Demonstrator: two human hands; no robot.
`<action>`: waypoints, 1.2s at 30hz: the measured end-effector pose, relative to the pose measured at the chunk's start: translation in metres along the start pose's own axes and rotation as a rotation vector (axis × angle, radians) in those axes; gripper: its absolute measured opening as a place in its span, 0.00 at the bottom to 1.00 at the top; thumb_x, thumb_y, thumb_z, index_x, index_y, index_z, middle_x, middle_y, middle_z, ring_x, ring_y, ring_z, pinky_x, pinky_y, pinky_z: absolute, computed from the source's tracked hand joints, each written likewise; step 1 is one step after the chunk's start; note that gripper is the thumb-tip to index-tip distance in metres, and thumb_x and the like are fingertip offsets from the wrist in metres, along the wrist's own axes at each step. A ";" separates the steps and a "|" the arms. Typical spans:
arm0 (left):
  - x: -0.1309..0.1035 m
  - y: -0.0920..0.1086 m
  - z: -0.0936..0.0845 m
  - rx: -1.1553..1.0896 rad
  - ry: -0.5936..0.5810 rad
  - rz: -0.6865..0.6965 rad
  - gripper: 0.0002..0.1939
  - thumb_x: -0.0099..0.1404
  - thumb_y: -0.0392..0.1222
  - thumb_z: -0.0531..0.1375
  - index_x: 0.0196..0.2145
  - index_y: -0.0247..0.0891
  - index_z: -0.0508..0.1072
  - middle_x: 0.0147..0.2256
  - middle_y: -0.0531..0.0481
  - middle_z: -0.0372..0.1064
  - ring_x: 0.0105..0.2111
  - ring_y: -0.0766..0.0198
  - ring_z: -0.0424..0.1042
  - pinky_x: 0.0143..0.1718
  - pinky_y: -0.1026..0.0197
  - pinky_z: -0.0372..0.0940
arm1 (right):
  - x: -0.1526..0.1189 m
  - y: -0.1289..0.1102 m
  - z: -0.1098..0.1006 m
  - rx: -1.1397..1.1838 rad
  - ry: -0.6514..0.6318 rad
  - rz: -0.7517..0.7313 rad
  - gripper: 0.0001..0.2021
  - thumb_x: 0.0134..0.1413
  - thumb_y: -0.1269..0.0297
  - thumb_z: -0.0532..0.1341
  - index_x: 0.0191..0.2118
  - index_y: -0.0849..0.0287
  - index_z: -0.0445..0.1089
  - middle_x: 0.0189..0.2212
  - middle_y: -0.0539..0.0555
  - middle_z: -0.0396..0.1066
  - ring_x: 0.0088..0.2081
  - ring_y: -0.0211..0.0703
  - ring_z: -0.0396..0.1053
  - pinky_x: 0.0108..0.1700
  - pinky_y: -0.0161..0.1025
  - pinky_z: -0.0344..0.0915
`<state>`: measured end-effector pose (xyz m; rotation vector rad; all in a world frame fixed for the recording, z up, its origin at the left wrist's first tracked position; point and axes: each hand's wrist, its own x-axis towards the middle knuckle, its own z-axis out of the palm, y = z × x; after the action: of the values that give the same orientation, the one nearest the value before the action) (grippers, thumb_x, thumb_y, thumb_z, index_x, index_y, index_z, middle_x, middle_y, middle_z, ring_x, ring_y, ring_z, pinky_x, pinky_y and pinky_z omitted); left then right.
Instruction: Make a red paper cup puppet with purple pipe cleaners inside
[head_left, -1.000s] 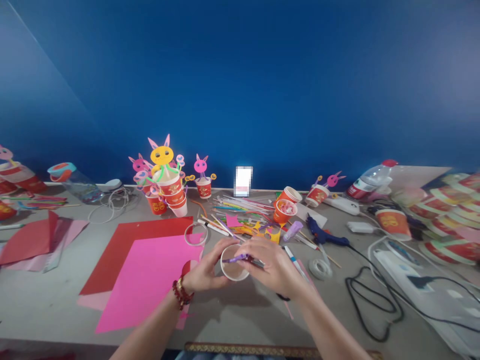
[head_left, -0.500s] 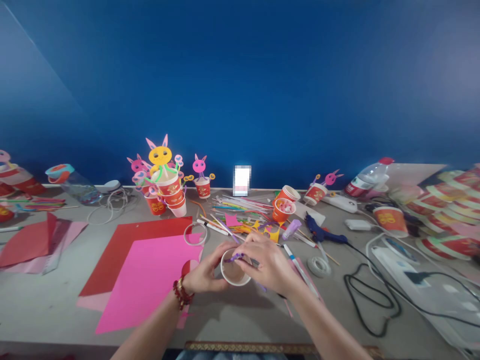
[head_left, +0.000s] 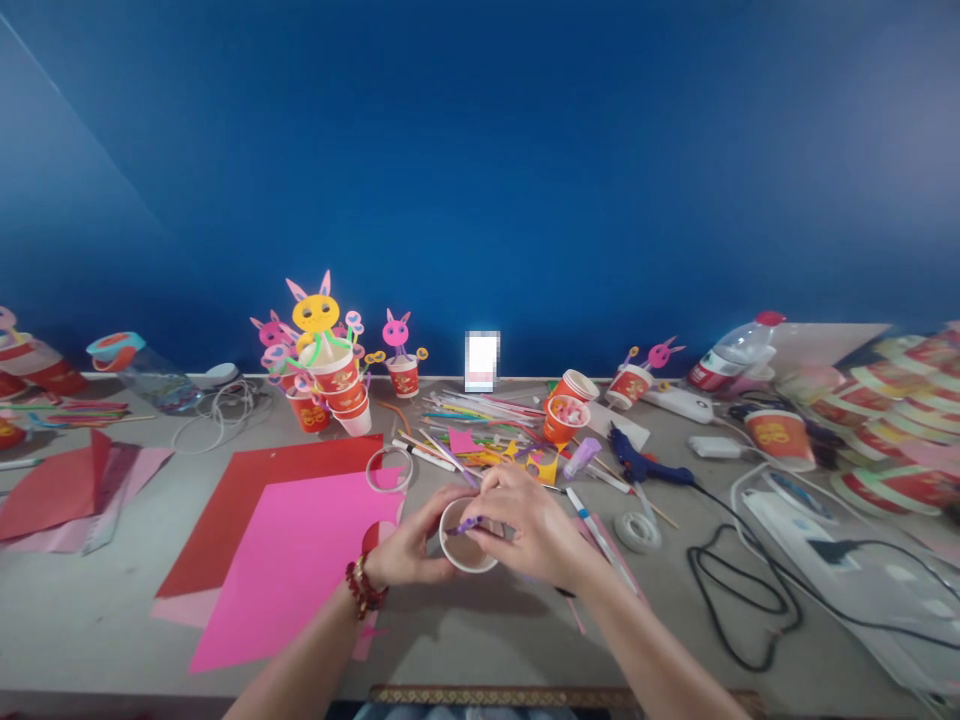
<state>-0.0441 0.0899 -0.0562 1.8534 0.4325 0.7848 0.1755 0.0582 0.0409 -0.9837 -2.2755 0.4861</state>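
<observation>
A paper cup (head_left: 470, 566) faces mouth-up toward me, its pale inside showing. Wrapped round its left side is my left hand (head_left: 420, 540), with a red beaded bracelet on the wrist. Over the cup's right rim, my right hand (head_left: 529, 525) pinches a purple pipe cleaner (head_left: 466, 525), whose bent end lies across the cup's mouth. Part of the pipe cleaner is hidden behind the right fingers. To the left of the cup lie a pink sheet (head_left: 300, 560) and a red sheet (head_left: 210, 540).
Behind the hands spread loose pipe cleaners (head_left: 487, 408) and paper scraps. On the right are a glue gun (head_left: 649, 467) with its black cord, a tape roll (head_left: 637, 532) and markers (head_left: 600, 540). Cups with rabbit figures (head_left: 330, 370) stand at the back left, a water bottle (head_left: 739, 350) at the back right.
The purple pipe cleaner's end has shifted slightly within the cup's mouth, and the purple tip below the right hand no longer shows. Both hands keep their hold.
</observation>
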 end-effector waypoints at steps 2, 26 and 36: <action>-0.001 -0.001 0.000 -0.002 0.000 -0.024 0.43 0.59 0.52 0.68 0.66 0.41 0.56 0.63 0.35 0.58 0.64 0.42 0.59 0.64 0.42 0.56 | 0.000 -0.001 0.000 -0.003 -0.008 -0.005 0.06 0.54 0.75 0.66 0.34 0.55 0.76 0.33 0.52 0.70 0.39 0.45 0.67 0.41 0.39 0.62; -0.003 -0.001 0.001 -0.099 0.024 -0.067 0.44 0.56 0.52 0.71 0.65 0.42 0.58 0.63 0.35 0.59 0.63 0.41 0.61 0.63 0.42 0.58 | 0.002 -0.011 -0.004 0.005 -0.009 -0.011 0.11 0.47 0.80 0.62 0.30 0.54 0.71 0.28 0.49 0.70 0.36 0.44 0.65 0.47 0.44 0.61; -0.007 -0.005 0.002 -0.241 0.062 -0.106 0.47 0.54 0.53 0.72 0.66 0.44 0.57 0.59 0.37 0.63 0.58 0.43 0.66 0.58 0.43 0.62 | -0.006 -0.008 -0.010 0.288 0.046 0.169 0.13 0.46 0.80 0.66 0.35 0.54 0.75 0.35 0.50 0.72 0.40 0.44 0.70 0.44 0.40 0.65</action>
<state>-0.0477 0.0862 -0.0636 1.5740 0.4511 0.7880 0.1812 0.0491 0.0497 -1.0306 -2.0191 0.8289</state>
